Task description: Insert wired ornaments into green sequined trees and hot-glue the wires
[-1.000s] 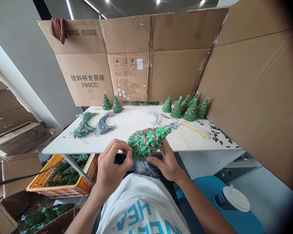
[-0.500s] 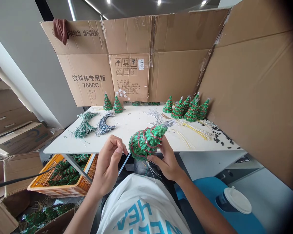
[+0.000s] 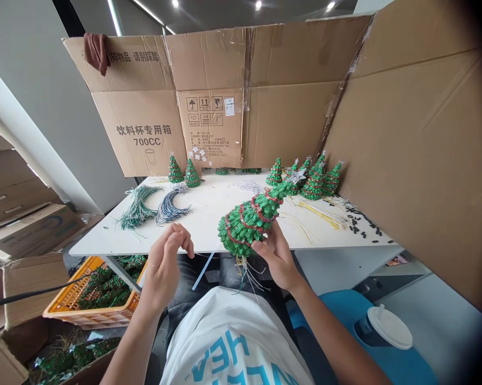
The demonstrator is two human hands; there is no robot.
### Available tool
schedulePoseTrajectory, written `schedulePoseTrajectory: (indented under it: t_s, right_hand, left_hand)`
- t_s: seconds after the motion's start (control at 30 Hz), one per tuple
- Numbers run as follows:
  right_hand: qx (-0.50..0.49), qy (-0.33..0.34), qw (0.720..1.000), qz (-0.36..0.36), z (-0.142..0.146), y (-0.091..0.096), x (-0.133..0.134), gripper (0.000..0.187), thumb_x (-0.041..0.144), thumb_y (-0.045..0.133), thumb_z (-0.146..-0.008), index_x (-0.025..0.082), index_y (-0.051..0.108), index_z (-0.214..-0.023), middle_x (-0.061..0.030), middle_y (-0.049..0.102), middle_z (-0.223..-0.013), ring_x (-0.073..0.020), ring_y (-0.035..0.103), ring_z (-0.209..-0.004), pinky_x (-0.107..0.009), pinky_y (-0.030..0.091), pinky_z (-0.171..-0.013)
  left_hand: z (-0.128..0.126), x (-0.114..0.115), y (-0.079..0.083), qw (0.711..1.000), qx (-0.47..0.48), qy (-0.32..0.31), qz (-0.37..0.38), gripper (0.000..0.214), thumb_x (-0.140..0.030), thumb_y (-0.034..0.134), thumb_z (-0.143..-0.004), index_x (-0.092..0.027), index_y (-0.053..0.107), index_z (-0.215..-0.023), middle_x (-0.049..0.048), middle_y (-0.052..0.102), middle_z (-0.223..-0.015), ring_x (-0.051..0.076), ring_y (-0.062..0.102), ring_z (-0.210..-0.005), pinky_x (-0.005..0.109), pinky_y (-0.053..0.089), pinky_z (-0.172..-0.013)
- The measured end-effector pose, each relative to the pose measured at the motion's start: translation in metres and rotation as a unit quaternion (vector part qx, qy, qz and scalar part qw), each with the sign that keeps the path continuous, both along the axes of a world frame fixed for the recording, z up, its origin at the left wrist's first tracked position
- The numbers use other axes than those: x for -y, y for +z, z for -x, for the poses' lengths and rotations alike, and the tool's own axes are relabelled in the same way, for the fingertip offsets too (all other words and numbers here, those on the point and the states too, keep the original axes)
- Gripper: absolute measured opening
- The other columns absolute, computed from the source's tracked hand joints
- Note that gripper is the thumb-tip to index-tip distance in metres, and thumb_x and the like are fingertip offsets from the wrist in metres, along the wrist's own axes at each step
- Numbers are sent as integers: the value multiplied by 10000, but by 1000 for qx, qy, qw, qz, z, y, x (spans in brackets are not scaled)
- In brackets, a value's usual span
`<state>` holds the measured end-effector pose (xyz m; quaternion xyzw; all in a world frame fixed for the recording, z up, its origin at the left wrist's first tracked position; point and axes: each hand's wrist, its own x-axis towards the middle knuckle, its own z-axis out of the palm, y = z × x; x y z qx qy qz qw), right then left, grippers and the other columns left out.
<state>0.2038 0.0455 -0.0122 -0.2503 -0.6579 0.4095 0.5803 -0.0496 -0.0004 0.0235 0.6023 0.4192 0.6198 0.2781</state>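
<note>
My right hand (image 3: 279, 256) is closed around the base of a green beaded Christmas tree (image 3: 251, 219) with red garland and a silver star on top, held tilted above the near table edge. Thin wires hang from the tree's base. My left hand (image 3: 164, 262) is pinched shut just left of the tree, apart from it. A thin pale strand runs down from near the tree's base towards my lap; whether my fingers hold it is unclear.
White table (image 3: 212, 214) walled by cardboard panels (image 3: 209, 96). Several small trees (image 3: 309, 179) stand back right, two small trees (image 3: 183, 172) back centre-left. Green wire bundle (image 3: 139, 206), blue wire bundle (image 3: 169, 206), yellow wires (image 3: 319, 214). Orange crate (image 3: 100, 299) below left; lidded cup (image 3: 383, 329) at right.
The tree has been lifted and moved right, its tip now pointing further up. My left hand let go of its base and drew back to the left, staying pinched.
</note>
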Motion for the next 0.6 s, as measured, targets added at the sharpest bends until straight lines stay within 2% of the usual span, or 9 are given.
schedulePoseTrajectory:
  t_s: [0.1,0.13,0.2,0.27,0.33,0.37,0.43,0.53,0.6]
  right_hand:
    - [-4,-3,1000,10,-1,-1,-2,428,483,725,-1031,348,598,-1417,-67,682,-1377,-275,660,-1288,-480,550,-1178]
    - [-4,-3,1000,14,-1,-2,-3,405,484,730,-1028,342,609,-1388,-65,687,-1352,-271,663,-1272,-477,554,-1171]
    - [-3,0,1000,22,-1,-3,-5,390,491,740,-1019,336,619,-1355,-62,692,-1322,-268,665,-1257,-475,559,-1164]
    - [-2,4,1000,29,0,-4,-6,410,510,747,-1009,332,615,-1354,-63,694,-1324,-269,665,-1251,-478,560,-1163]
    - [-3,9,999,35,0,-5,-7,439,527,747,-1003,333,606,-1371,-63,690,-1349,-267,661,-1258,-476,559,-1163]
    - [-4,11,999,38,0,-5,-7,447,532,746,-1002,335,603,-1377,-63,687,-1363,-266,659,-1264,-472,562,-1158]
    - [-2,17,999,47,1,-5,-7,460,535,751,-998,340,602,-1387,-63,683,-1373,-266,658,-1263,-468,575,-1138]
    - [6,27,998,58,0,-5,-5,476,531,771,-986,341,614,-1393,-61,694,-1325,-267,663,-1239,-472,584,-1123]
    - [12,37,997,64,1,-4,-3,484,516,786,-979,339,623,-1398,-60,700,-1305,-269,664,-1242,-478,577,-1134]
  left_hand:
    - [5,-2,0,996,-68,-9,52,451,-448,531,-1130,-228,534,-736,-3,517,-725,178,467,-710,354,377,-707]
    - [7,-3,1,996,-63,-25,58,458,-470,568,-1114,-226,545,-727,-1,517,-713,176,452,-705,347,373,-696]
    - [8,-5,5,995,32,-79,42,411,-520,656,-1060,-237,571,-774,-1,512,-747,171,427,-698,324,376,-663]
    - [9,-8,9,973,192,-127,10,358,-618,689,-1001,-277,618,-917,11,544,-865,175,459,-738,300,424,-657]
    - [9,-11,10,942,303,-146,3,425,-728,638,-972,-318,648,-1083,44,589,-1041,194,545,-864,306,516,-735]
    - [9,-13,10,936,318,-146,11,465,-753,594,-980,-319,660,-1132,62,602,-1118,207,579,-953,322,550,-808]
    - [7,-16,6,950,279,-138,33,448,-707,571,-1015,-290,692,-1127,82,621,-1185,232,611,-1093,351,560,-931]
    - [-1,-16,-3,987,110,-106,49,242,-486,676,-1037,-267,717,-1133,86,679,-1216,259,619,-1232,376,508,-1048]
    - [-9,-13,-8,995,18,-95,39,248,-433,715,-1035,-289,696,-1236,81,689,-1322,266,611,-1319,410,474,-1131]
